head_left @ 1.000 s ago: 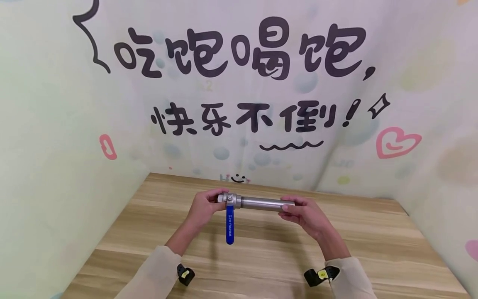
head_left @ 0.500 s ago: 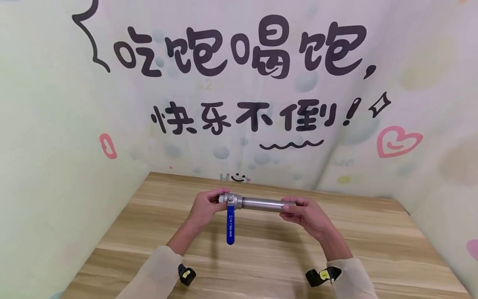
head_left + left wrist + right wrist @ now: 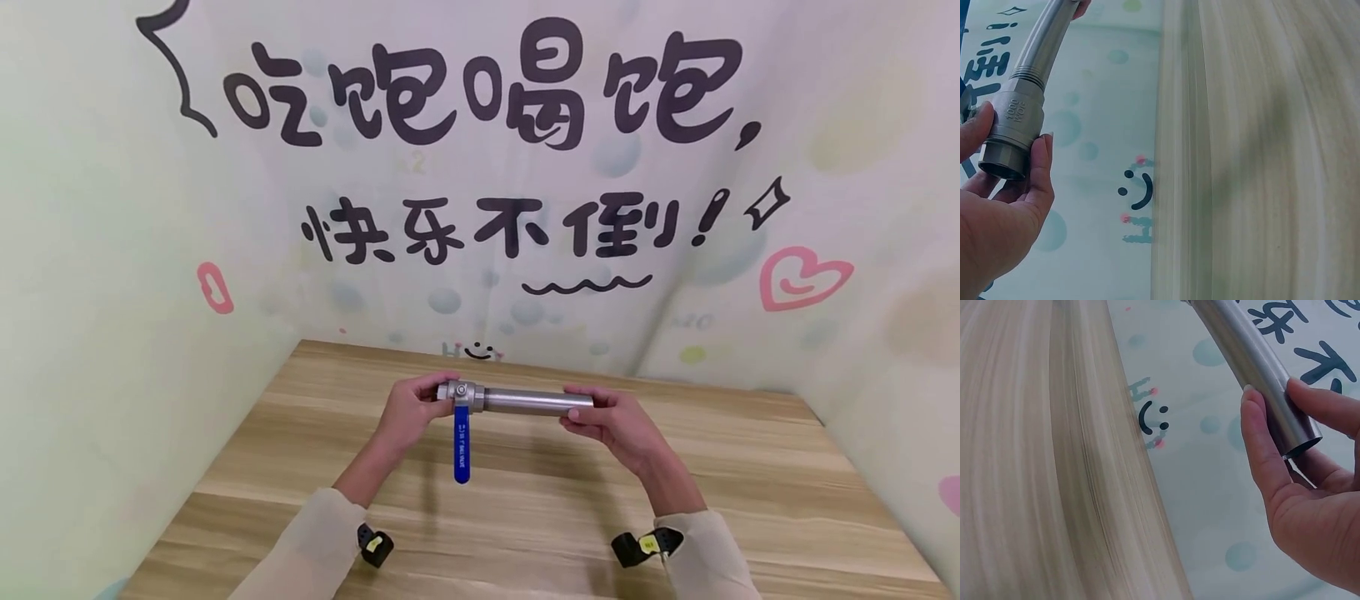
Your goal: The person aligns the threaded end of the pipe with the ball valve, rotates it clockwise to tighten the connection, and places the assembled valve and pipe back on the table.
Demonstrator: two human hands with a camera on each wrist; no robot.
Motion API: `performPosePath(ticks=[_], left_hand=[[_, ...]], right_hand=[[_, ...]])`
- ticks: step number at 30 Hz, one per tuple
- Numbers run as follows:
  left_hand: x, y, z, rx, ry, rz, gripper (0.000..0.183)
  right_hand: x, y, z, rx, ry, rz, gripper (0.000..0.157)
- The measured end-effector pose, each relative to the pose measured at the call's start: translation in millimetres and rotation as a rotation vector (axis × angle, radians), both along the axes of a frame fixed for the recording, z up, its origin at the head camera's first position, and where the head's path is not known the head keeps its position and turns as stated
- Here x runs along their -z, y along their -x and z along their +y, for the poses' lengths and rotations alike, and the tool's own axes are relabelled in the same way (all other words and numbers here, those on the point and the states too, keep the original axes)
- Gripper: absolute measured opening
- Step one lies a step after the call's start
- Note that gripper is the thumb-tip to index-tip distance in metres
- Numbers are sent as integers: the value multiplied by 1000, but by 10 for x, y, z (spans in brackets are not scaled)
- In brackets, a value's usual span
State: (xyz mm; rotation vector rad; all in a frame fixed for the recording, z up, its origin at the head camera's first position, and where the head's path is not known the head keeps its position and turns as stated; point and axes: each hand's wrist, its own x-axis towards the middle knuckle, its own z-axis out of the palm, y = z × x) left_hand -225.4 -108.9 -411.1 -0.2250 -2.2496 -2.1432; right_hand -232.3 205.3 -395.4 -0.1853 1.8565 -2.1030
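A steel ball valve (image 3: 461, 392) with a blue lever handle (image 3: 462, 446) is joined to a straight metal pipe (image 3: 528, 402), and both are held up over the wooden table. My left hand (image 3: 408, 410) grips the valve body at its outer end, thumb on one side and fingers on the other. In the left wrist view, threads show where the pipe enters the valve (image 3: 1015, 119). My right hand (image 3: 617, 427) holds the pipe's far end between thumb and fingers. The right wrist view shows that pipe's open, hollow end (image 3: 1285, 425). The lever hangs toward me, crosswise to the pipe.
The wood-grain table (image 3: 517, 517) lies below the hands and casts back their shadows. A printed white backdrop (image 3: 480, 317) with dark lettering rises behind its rear edge, with pale walls at left and right. Black wrist cameras (image 3: 375, 546) sit at both cuffs.
The hands, valve and pipe hold nearly the same pose. The head view has tilted slightly, so the backdrop lettering sits a little higher in the picture.
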Motion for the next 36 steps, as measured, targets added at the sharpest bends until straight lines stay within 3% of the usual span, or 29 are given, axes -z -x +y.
performPosePath(ticks=[7, 29, 36], left_hand=[[-21, -4, 29, 11, -27, -3, 36], [-23, 8, -32, -20, -32, -3, 35], [-12, 30, -23, 5, -35, -5, 36]], right_hand=[[0, -10, 26, 10, 20, 3, 29], [-15, 29, -57, 9, 19, 16, 32], [-11, 18, -39, 9, 37, 21, 32]])
